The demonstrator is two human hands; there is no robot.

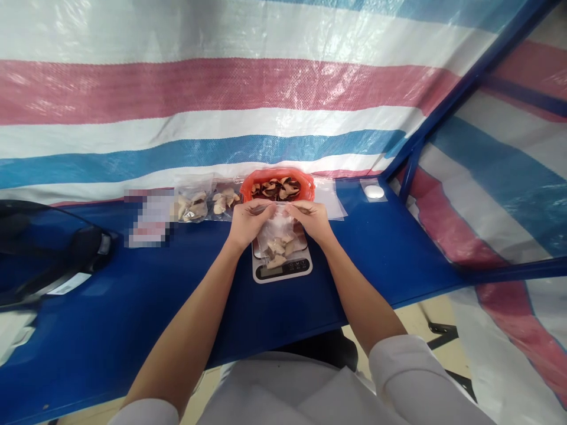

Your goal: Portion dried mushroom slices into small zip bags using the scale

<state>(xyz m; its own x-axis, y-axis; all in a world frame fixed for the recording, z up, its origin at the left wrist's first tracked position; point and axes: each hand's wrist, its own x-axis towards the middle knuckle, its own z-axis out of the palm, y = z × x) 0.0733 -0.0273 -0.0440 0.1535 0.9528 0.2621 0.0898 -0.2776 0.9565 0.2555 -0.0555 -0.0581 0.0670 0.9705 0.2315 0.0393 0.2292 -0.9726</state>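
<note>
Both hands pinch the top edge of a clear zip bag (280, 239) with several pale dried pieces in its bottom. My left hand (251, 221) has the bag's left top corner, and my right hand (311, 219) grips the right one, thumbs close together. The bag hangs over a white kitchen scale (305, 267) and covers much of its pan; I cannot read the display. Just behind the hands, a red plastic bag (310, 183) stands open with brown, dark-edged dried pieces inside.
Two filled clear bags, one farther left (195, 206) and one nearer (225, 202), lie left of the red bag. Flat clear bags (332, 200) lie right of it. A white round object (374, 192) is farther right on the blue table (381, 248). Black gear (53, 251) occupies the left.
</note>
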